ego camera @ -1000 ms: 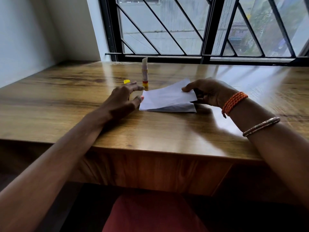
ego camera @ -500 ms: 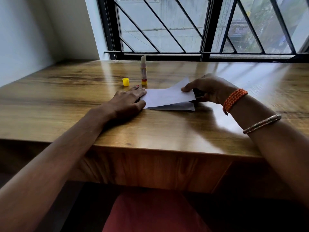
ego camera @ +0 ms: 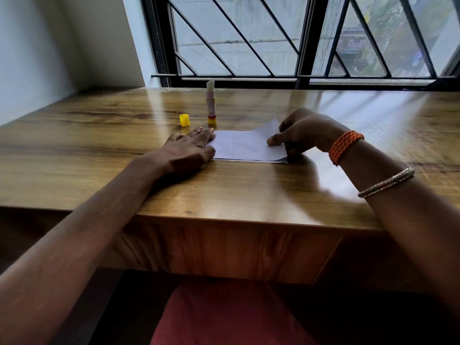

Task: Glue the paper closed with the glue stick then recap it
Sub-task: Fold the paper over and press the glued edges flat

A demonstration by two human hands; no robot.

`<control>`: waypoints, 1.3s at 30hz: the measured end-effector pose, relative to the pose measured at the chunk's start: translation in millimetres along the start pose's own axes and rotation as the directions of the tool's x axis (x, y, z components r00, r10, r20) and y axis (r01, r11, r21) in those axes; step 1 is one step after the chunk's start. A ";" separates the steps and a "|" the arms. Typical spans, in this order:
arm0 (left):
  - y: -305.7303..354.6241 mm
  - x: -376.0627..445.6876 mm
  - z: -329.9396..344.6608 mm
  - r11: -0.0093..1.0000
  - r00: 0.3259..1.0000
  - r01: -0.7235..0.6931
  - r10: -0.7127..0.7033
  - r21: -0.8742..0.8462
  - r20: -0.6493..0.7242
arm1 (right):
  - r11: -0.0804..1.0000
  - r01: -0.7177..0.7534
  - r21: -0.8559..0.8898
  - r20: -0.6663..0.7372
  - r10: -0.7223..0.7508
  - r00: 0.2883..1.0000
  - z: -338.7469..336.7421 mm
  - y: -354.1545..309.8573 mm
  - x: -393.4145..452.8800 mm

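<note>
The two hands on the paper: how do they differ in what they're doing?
The left hand lies flat, palm down, on the paper's left edge; the right hand is arched, fingers curled around the right edge. The right wrist wears bracelets; the left is bare. Both touch the paper.

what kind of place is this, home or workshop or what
Probably a room in a home or a study corner: a wooden desk set against a barred window beside a plain wall, with only a paper, glue stick and its cap on it.
</note>
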State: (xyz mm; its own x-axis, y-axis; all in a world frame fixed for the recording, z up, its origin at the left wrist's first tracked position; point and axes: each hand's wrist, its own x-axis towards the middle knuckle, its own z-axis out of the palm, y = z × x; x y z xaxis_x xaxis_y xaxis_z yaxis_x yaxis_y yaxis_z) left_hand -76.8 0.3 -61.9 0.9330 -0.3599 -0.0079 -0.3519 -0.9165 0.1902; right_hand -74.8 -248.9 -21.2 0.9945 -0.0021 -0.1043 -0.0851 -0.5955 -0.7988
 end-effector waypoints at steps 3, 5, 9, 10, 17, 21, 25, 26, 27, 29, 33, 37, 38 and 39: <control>0.2 0.6 1.0 1.000 1.000 0.006 -0.006 0.021 -0.015 | 0.999 0.012 -0.043 0.016 -0.012 1.000 1.0 1.1 2.7; 0.9 0.4 1.4 0.999 1.000 0.019 -0.018 0.028 -0.020 | 0.998 0.016 -0.067 0.026 -0.014 1.000 1.4 0.9 4.3; 5.5 -1.0 0.1 0.999 0.998 0.054 -0.054 0.006 -0.034 | 0.991 0.026 -0.131 0.049 -0.020 0.999 0.5 -0.2 3.4; 7.0 -1.5 -0.4 0.999 0.998 0.052 -0.052 0.005 -0.035 | 0.990 0.029 -0.138 0.054 -0.021 0.998 0.2 -0.4 2.3; 9.4 -5.3 -3.0 0.999 0.999 0.034 -0.034 0.003 -0.030 | 0.985 -0.005 -0.173 0.076 0.018 0.997 -2.2 -5.8 -4.5; 7.4 -3.9 -2.3 0.999 0.999 0.039 -0.039 0.017 -0.026 | 0.988 -0.008 -0.157 0.100 0.024 0.995 -3.4 -9.8 -11.1; 6.4 -2.8 -1.7 0.999 0.999 0.047 -0.046 0.018 -0.023 | 0.980 -0.030 -0.197 0.110 0.052 0.993 -0.6 -10.5 -12.6; 6.5 -2.7 -1.6 0.999 0.999 0.048 -0.047 0.018 -0.023 | 0.974 -0.031 -0.225 0.104 0.056 0.993 0.9 -10.1 -12.7; 6.5 -2.7 -1.5 0.999 0.999 0.049 -0.048 0.019 -0.022 | 0.969 -0.027 -0.247 0.099 0.053 0.994 2.8 -9.2 -12.2; 6.6 -2.9 -1.6 0.999 0.999 0.051 -0.051 0.019 -0.018 | 0.960 -0.010 -0.278 0.093 0.038 0.995 6.7 -7.7 -11.0; 8.3 -2.8 -2.5 0.998 0.998 0.061 -0.060 0.013 -0.017 | 0.875 0.016 -0.484 0.061 0.016 0.998 4.9 -7.2 -15.8; 9.7 -5.5 -2.8 0.998 0.999 0.049 -0.048 0.029 -0.020 | 0.734 0.086 -0.674 -0.028 -0.141 0.990 9.9 -10.5 -27.5; 10.8 -6.2 -2.6 0.998 0.999 0.045 -0.045 0.035 -0.017 | 0.710 0.137 -0.690 -0.026 -0.214 0.977 18.3 -14.4 -28.5; 12.2 -6.3 -2.2 0.998 0.999 0.043 -0.042 0.052 -0.013 | 0.693 0.198 -0.694 -0.004 -0.279 0.960 29.7 -19.0 -27.3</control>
State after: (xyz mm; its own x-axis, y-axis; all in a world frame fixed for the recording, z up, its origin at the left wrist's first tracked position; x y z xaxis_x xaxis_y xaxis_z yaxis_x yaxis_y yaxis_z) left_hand -86.8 -8.2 -57.3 0.9478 -0.3188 -0.0035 -0.3153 -0.9389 0.1383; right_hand -102.1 -213.7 -20.8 0.9791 0.1604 0.1248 0.1797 -0.9701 -0.1631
